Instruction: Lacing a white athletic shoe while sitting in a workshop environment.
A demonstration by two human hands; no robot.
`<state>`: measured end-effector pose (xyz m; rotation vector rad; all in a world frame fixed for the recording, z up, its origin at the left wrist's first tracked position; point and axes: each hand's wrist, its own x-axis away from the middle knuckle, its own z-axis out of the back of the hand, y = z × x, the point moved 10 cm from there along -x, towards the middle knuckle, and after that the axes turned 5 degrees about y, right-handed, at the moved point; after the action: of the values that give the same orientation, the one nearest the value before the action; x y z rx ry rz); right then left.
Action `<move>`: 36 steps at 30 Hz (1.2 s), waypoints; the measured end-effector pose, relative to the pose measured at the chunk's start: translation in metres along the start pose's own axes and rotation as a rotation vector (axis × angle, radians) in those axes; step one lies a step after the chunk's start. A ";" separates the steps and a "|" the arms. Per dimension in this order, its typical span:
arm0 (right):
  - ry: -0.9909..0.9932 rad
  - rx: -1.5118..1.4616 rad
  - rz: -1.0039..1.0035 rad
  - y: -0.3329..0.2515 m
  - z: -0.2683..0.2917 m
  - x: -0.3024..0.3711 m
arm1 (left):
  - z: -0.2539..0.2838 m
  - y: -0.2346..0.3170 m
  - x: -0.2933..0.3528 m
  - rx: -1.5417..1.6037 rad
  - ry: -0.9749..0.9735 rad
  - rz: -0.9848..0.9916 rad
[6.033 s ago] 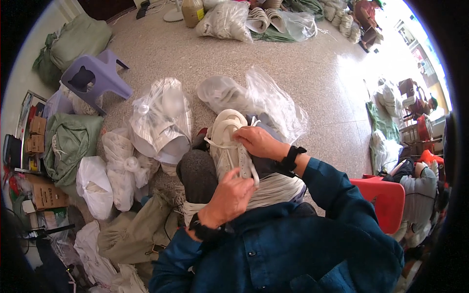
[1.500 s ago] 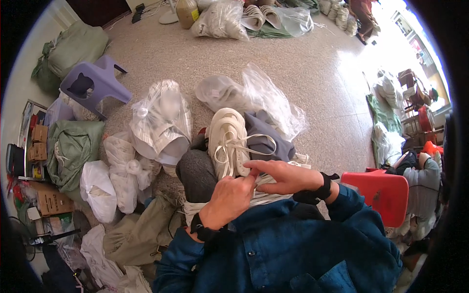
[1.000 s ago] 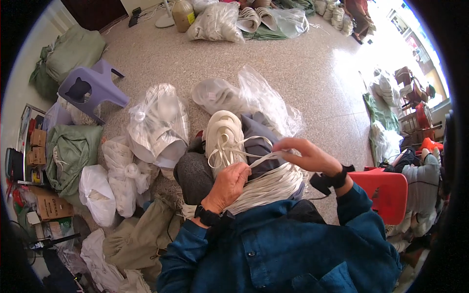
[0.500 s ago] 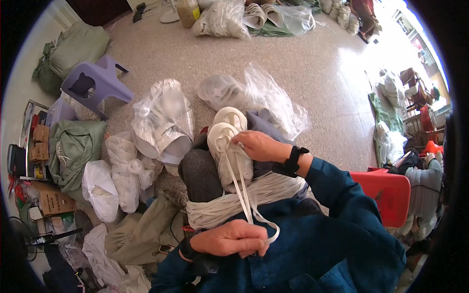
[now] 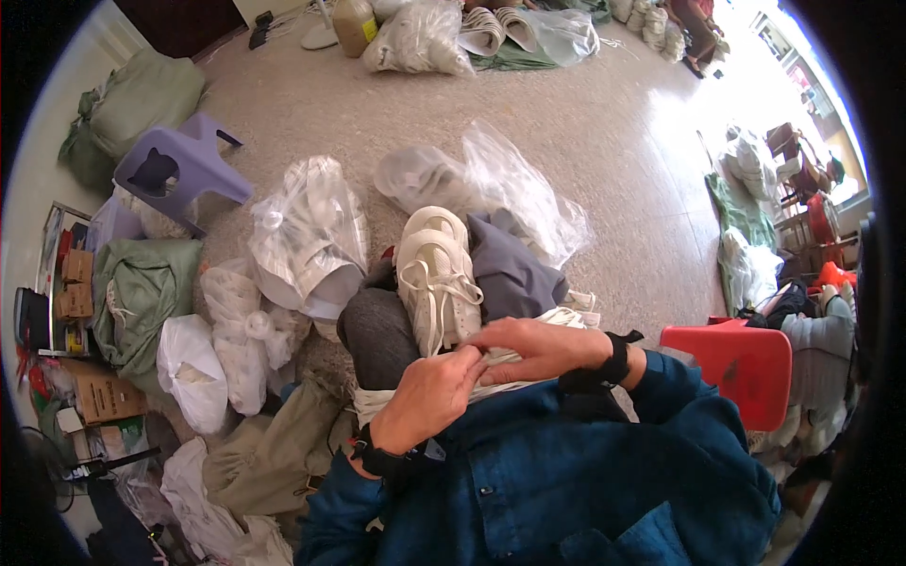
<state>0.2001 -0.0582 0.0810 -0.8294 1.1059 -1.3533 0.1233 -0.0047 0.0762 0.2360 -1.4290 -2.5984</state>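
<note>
Up from the lower shirt, where it was half a second ago, the left hand (image 5: 429,396) is now meeting the right hand (image 5: 543,349), which is itself lying lower and nearer to the body. Before them the white shoe (image 5: 458,255) is resting between the knees, at the front edge of the lap. Its laces (image 5: 436,300) are now hanging loose across its upper, no longer stretching tight towards the shirt. Fingers of the left hand are curling together at the near end of the shoe. Fingers of the right hand are reaching over to them, and the tips are appearing to touch. Whether either hand is clamping a lace, I cannot tell. Under the hands, a cream bundle (image 5: 370,404) is lying across the lap. Both wrists are wearing black bands (image 5: 604,370).

Around the lap, more things are standing on the floor (image 5: 623,123). Grey cloth (image 5: 514,269) is lying just right of the shoe, and a clear bag (image 5: 524,198) is spreading beyond it. To the left, a bulging bag (image 5: 311,231) is standing near the knee. A purple stool (image 5: 189,165) is leaning by the left edge of the floor, and a red stool (image 5: 741,373) is standing near the right elbow. At the far right corner, another person (image 5: 694,33) is showing in part.
</note>
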 end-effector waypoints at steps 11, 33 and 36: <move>0.175 -0.083 -0.440 0.059 0.113 0.055 | -0.015 -0.011 -0.025 0.031 0.143 -0.261; 0.254 0.520 -0.067 0.136 0.047 -0.093 | -0.025 -0.040 0.001 0.633 -0.191 0.369; 0.288 0.524 -0.105 0.144 0.050 -0.091 | -0.034 0.031 0.026 0.958 -0.588 0.238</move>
<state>0.3029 0.0368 -0.0280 -0.3172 0.8640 -1.7870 0.1079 -0.0545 0.0825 -0.6031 -2.6041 -1.6543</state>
